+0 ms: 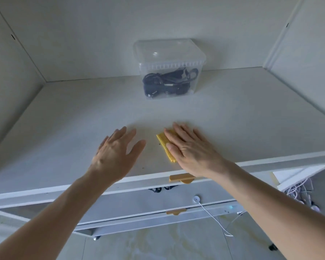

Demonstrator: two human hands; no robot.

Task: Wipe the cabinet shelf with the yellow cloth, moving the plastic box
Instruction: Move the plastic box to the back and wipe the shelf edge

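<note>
A clear plastic box (168,68) with a lid, holding dark cables, stands at the back of the pale cabinet shelf (233,117), near the rear wall. A folded yellow cloth (164,147) lies near the shelf's front edge. My right hand (191,149) presses flat on the cloth with fingers spread, covering most of it. My left hand (114,152) hovers open just left of the cloth, fingers apart, holding nothing. Both hands are well in front of the box.
The cabinet's side walls (17,76) close in on the left and right. Below the shelf's front lip are drawers with yellow handles (182,178). A white cable (212,214) and a bundle of wires (298,192) lie lower right, above a tiled floor.
</note>
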